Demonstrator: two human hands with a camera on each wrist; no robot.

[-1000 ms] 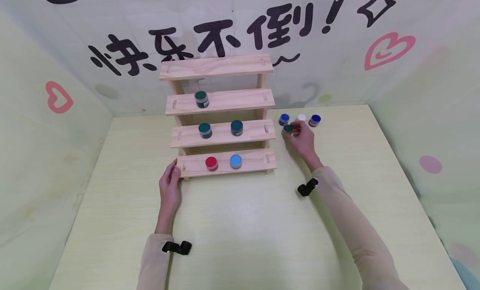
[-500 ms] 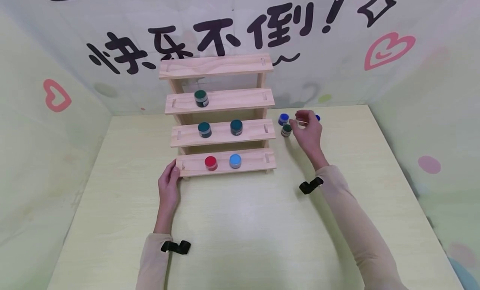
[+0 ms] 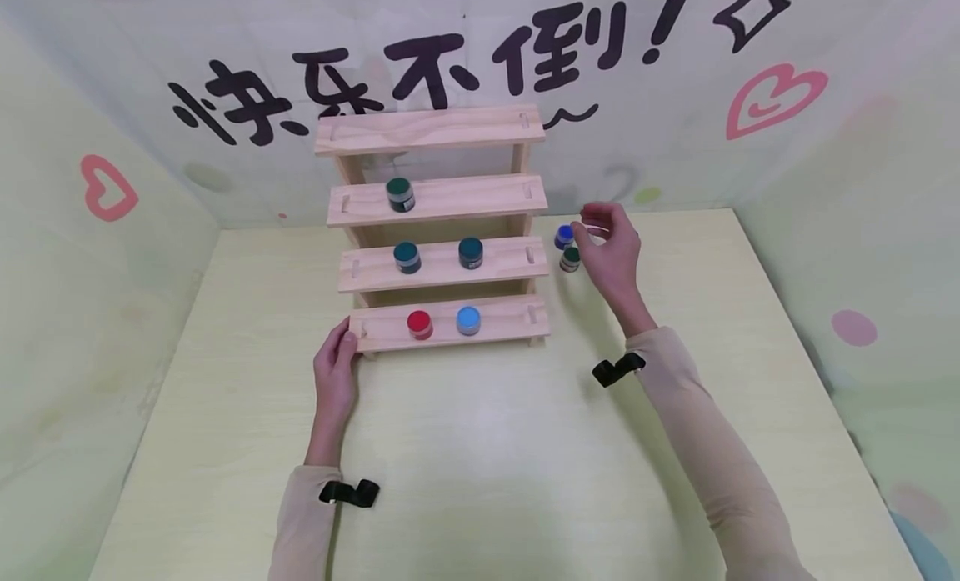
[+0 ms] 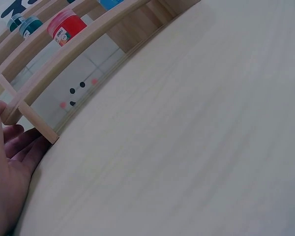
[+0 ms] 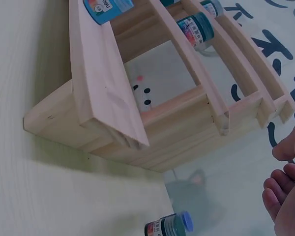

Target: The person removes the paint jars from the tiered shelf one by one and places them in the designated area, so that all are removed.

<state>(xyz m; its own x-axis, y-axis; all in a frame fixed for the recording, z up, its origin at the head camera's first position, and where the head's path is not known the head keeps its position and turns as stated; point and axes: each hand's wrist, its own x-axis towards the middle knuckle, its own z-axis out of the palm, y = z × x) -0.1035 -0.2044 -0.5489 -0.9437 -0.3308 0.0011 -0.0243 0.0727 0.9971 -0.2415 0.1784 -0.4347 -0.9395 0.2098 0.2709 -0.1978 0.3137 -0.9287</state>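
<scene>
My left hand [image 3: 334, 377] grips the left end of the lowest step of a four-tier wooden display rack [image 3: 442, 335]; in the left wrist view the fingers [image 4: 27, 145] lie by its leg. To the right of the rack, my right hand [image 3: 611, 252] is raised with loosely bent fingers, and in the right wrist view no jar shows between thumb and fingers. Beside it on the table stand a green-lidded paint jar [image 3: 570, 259] and a blue-lidded paint jar [image 3: 565, 236]. The right hand hides the spot behind it, where a white-lidded and a dark-blue-lidded jar were visible earlier.
On the lowest step are a red paint jar [image 3: 420, 325] and a light blue paint jar [image 3: 468, 320]. Teal jars [image 3: 407, 257] [image 3: 471, 252] stand one step up, and a dark green jar [image 3: 401, 194] above those. A printed backdrop [image 3: 675, 139] rises behind the table [image 3: 465, 448].
My right hand has let go of the green-lidded jar, leaving it on the table, and moved right and farther back over the other jars. My left hand keeps its grip on the rack.
</scene>
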